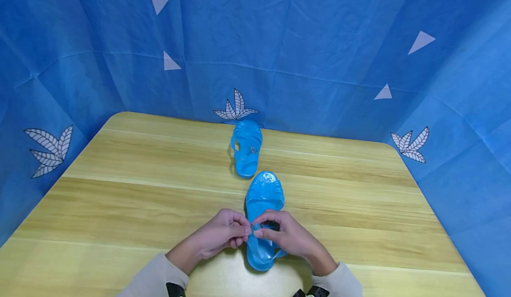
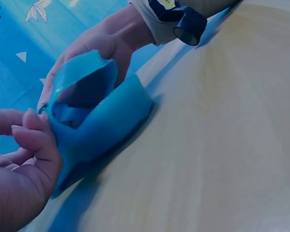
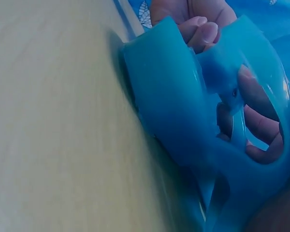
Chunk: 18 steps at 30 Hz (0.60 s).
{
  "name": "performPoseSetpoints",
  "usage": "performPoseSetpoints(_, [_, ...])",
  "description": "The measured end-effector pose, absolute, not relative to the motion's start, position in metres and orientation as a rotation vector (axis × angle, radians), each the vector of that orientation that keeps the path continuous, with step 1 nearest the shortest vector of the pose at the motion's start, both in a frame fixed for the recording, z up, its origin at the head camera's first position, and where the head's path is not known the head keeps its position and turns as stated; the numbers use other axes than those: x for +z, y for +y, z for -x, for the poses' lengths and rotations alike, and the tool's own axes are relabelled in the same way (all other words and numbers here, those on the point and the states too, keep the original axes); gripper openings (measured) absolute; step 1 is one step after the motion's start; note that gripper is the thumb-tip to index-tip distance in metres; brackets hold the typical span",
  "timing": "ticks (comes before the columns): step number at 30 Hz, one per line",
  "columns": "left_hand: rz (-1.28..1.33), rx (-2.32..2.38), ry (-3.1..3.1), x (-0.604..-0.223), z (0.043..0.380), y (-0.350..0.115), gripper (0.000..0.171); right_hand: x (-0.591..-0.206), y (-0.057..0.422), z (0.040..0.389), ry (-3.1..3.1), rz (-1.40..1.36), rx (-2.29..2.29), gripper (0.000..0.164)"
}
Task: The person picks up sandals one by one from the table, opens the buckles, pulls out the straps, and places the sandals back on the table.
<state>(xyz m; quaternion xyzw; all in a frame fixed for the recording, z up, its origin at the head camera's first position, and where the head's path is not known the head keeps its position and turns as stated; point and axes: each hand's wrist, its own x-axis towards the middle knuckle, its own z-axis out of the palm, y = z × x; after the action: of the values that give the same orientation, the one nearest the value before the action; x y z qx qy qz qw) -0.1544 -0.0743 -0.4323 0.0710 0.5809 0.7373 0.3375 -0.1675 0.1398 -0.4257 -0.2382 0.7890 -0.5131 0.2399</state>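
Observation:
A shiny blue plastic sandal (image 1: 265, 195) lies sole down on the table, toe pointing away from me. My left hand (image 1: 221, 235) is at its left side, thumb and fingers pinching the strap's edge near the fastening. From the right, my right hand (image 1: 291, 235) reaches over the sandal and pinches the ankle strap (image 1: 257, 227) between thumb and index finger. The fingertips of both hands nearly meet there and partly hide the fastening. In the right wrist view, the heel (image 3: 164, 87) is close up, with right-hand fingers visible through the strap loop (image 3: 280, 82).
A second blue sandal (image 1: 247, 166) lies beyond the first, near the table's back edge, with a small buckle or ornament on it. Blue cloth (image 1: 319, 31) with white triangles and leaf prints hangs around the wooden table (image 1: 139, 199).

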Motion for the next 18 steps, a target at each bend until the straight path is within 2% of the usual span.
performPoseSetpoints(10, [-0.225, 1.844, 1.547, -0.4321, 0.1581, -0.0809, 0.009, -0.4307, 0.141, 0.1669, 2.165, 0.811, -1.425, 0.019])
performPoseSetpoints(18, [-0.22, 1.839, 1.493, -0.4346, 0.1595, -0.0833, 0.008, -0.4325, 0.1415, 0.1668, 2.182, 0.796, -1.425, 0.018])
